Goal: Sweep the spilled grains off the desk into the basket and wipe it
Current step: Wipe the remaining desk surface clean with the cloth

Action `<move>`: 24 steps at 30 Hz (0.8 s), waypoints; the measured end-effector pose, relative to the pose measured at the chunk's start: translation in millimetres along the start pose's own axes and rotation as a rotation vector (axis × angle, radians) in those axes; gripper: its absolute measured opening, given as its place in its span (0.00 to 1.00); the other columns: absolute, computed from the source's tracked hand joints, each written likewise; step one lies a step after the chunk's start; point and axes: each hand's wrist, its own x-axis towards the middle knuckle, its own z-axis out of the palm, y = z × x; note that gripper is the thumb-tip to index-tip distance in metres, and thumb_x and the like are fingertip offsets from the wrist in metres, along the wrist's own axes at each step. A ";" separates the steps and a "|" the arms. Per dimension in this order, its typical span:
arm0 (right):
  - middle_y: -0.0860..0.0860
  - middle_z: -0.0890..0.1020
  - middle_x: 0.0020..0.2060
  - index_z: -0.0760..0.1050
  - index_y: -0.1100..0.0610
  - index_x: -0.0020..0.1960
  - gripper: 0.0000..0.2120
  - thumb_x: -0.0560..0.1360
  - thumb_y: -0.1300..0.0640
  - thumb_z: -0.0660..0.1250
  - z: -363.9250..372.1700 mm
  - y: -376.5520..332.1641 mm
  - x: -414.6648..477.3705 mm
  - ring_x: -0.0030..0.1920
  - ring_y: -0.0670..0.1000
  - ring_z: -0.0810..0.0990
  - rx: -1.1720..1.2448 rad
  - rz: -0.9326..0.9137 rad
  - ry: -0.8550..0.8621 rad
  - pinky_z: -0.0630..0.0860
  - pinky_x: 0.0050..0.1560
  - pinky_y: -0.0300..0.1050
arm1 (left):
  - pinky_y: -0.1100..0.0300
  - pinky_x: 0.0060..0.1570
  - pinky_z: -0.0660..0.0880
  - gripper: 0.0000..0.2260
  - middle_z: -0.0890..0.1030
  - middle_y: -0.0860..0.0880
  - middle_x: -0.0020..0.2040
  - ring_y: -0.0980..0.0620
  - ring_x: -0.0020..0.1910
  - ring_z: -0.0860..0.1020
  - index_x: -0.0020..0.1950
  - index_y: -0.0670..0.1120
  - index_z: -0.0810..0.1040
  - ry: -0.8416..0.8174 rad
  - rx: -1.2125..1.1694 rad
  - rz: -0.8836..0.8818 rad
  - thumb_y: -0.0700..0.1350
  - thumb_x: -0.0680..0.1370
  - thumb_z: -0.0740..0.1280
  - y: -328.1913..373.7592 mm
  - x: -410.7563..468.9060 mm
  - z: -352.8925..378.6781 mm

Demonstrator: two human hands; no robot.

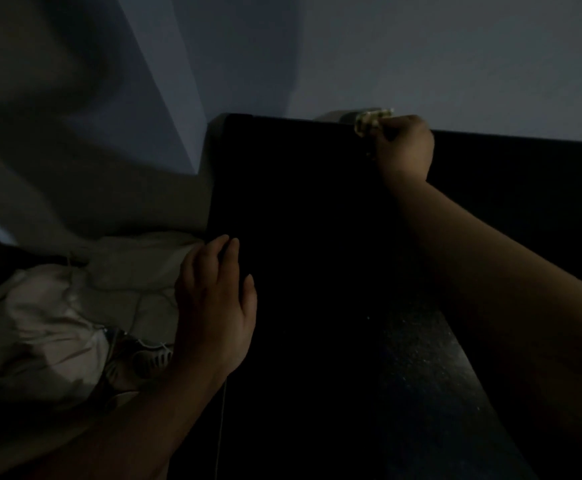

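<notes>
The scene is very dim. A black desk point(317, 237) fills the middle of the view. My right hand point(405, 147) reaches to the desk's far edge and grips a pale checked cloth point(369, 122) that bunches out past its fingers. My left hand point(217, 299) rests with straight fingers on the desk's left edge. A few faint pale specks point(421, 351), possibly grains, show on the near right part of the desk. No basket is visible.
Crumpled pale fabric point(57, 323) lies low on the left beside the desk. A blue-grey wall point(421, 57) stands behind. A curtain-like drape point(40, 116) hangs at the upper left. A thin cord point(221, 427) hangs along the desk's left side.
</notes>
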 end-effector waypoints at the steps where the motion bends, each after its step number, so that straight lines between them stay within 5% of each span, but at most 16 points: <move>1: 0.57 0.83 0.48 0.83 0.58 0.50 0.13 0.74 0.51 0.65 5.0 -0.7 -0.8 0.49 0.56 0.81 -0.024 -0.010 -0.022 0.71 0.43 0.42 | 0.45 0.63 0.66 0.23 0.68 0.44 0.69 0.41 0.65 0.65 0.69 0.42 0.69 0.003 0.008 -0.001 0.51 0.78 0.54 0.1 0.1 -0.2; 10: 0.56 0.83 0.50 0.84 0.59 0.51 0.10 0.72 0.56 0.71 12.9 -21.0 -74.7 0.52 0.56 0.80 0.118 -0.316 -0.135 0.74 0.54 0.44 | 0.41 0.59 0.68 0.24 0.70 0.43 0.68 0.38 0.63 0.68 0.68 0.41 0.70 -0.016 0.035 -0.013 0.50 0.76 0.54 -0.2 3.4 1.3; 16: 0.56 0.82 0.49 0.83 0.60 0.49 0.10 0.73 0.56 0.67 -10.1 -5.1 -57.0 0.50 0.55 0.80 0.043 -0.155 0.076 0.72 0.48 0.43 | 0.42 0.61 0.67 0.24 0.68 0.44 0.69 0.40 0.64 0.65 0.69 0.42 0.69 -0.011 0.021 -0.008 0.51 0.77 0.53 -0.8 2.3 1.2; 19: 0.55 0.82 0.49 0.83 0.58 0.50 0.10 0.73 0.54 0.68 -4.2 8.0 -67.7 0.51 0.56 0.80 -0.010 -0.071 0.032 0.71 0.46 0.41 | 0.41 0.61 0.68 0.24 0.68 0.44 0.69 0.39 0.65 0.65 0.70 0.42 0.69 -0.021 0.009 -0.006 0.51 0.77 0.53 -0.1 1.9 -0.4; 24: 0.54 0.82 0.49 0.84 0.56 0.50 0.09 0.71 0.56 0.71 -5.9 -7.3 -136.2 0.50 0.55 0.80 0.148 -0.289 -0.135 0.77 0.52 0.48 | 0.41 0.61 0.67 0.24 0.67 0.45 0.70 0.40 0.65 0.64 0.70 0.43 0.68 -0.029 0.019 -0.006 0.52 0.77 0.52 1.3 2.0 -1.9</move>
